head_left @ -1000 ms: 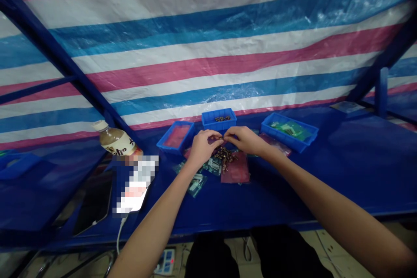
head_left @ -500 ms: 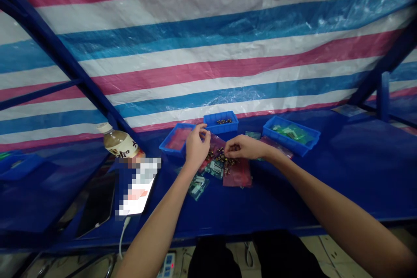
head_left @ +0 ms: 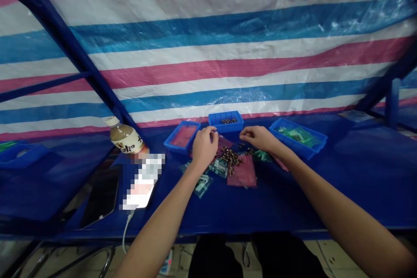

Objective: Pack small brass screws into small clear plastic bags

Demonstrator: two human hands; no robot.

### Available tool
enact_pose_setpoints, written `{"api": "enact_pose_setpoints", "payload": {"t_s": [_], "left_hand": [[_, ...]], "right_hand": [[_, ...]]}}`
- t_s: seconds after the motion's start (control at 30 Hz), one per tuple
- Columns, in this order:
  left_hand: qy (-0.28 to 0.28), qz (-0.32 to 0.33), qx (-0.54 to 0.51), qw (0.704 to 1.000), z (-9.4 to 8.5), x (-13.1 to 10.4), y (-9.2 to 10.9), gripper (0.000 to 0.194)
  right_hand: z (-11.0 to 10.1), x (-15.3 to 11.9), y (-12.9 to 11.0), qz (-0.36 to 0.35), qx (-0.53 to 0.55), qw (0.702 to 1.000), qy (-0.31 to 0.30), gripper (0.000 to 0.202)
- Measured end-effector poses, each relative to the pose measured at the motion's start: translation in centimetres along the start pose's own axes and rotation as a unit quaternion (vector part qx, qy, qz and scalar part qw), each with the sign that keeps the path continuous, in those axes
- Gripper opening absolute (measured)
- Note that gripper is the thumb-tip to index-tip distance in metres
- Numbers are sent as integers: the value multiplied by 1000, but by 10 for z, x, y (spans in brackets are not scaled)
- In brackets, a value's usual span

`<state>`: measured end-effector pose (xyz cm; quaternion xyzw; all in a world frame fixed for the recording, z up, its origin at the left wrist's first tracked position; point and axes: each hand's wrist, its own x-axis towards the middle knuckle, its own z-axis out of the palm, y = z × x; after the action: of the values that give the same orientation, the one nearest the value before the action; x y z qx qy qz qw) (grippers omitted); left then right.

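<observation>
My left hand (head_left: pixel 204 148) hovers beside a heap of small brass-coloured metal parts (head_left: pixel 232 159), its fingers curled toward the thumb; anything in them is hidden. At the far right side of the heap, my right hand (head_left: pixel 259 137) has its fingertips pinched together. Whatever they hold is too small to make out. The heap lies partly on a pink plastic bag (head_left: pixel 246 173). Small clear bags of metal pieces (head_left: pixel 202 185) lie near my left wrist. Another green-tinted bag (head_left: pixel 261 155) sits under my right hand.
Blue trays stand behind: one with pink bags (head_left: pixel 183 137), one with brass parts (head_left: pixel 229 120), one with green bags (head_left: pixel 298 135). At left are a bottle (head_left: pixel 127 139), a lit phone (head_left: pixel 143 186) on a cable and a dark tablet (head_left: pixel 101 195). Striped sheeting hangs behind.
My right hand has moved right and away from the heap, uncovering more brass parts. My left hand's fingers have drawn closer together. The whole view has shifted slightly.
</observation>
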<state>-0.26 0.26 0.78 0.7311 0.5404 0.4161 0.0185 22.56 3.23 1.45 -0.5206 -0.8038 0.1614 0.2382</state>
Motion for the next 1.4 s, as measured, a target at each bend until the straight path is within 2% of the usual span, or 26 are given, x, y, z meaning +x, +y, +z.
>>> {"api": "enact_pose_setpoints", "payload": {"t_s": [0.07, 0.13, 0.27, 0.37, 0.43, 0.53, 0.63, 0.7, 0.83, 0.97, 1.07, 1.17, 1.3, 1.4], "left_hand": [[-10, 0, 12, 1000, 1, 0, 0, 16], [-20, 1, 23, 1000, 1, -1, 0, 16], [-38, 3, 37, 999, 1, -1, 3, 16], [-41, 11, 37, 998, 2, -2, 3, 17], [-43, 18, 29, 998, 2, -2, 3, 17], [-66, 42, 8, 997, 4, -3, 5, 16], [-93, 85, -11, 992, 6, -5, 9, 13], [-92, 108, -22, 990, 7, -7, 12, 14], [-81, 132, -24, 988, 9, -9, 14, 17], [-98, 148, -20, 984, 11, -10, 14, 21], [-92, 155, -8, 984, 10, -9, 13, 21], [-88, 166, 14, 982, 8, -8, 13, 22], [-108, 178, 43, 977, 8, -8, 11, 20], [-117, 177, 45, 976, 10, -8, 9, 16]], "right_hand": [[-3, 1, 2, -33, -21, 996, -75, 16], [-2, 1, 3, -53, -51, 991, -110, 15], [2, 2, 2, -66, -99, 987, -105, 15], [4, 1, 3, -64, -89, 991, -81, 15], [5, 1, 3, -46, -47, 997, -51, 15], [7, 0, -3, -7, 74, 997, -9, 19], [10, -2, -17, 13, 230, 973, -18, 20], [12, -4, -27, 18, 309, 950, -32, 18], [15, -6, -36, 34, 375, 926, -29, 15], [15, -7, -34, 40, 402, 914, -32, 29], [13, -7, -35, 38, 402, 914, -42, 32], [11, -8, -36, 18, 372, 927, -40, 25], [8, -10, -35, -39, 209, 977, 7, 13], [8, -10, -32, -86, 99, 991, 0, 12]]}}
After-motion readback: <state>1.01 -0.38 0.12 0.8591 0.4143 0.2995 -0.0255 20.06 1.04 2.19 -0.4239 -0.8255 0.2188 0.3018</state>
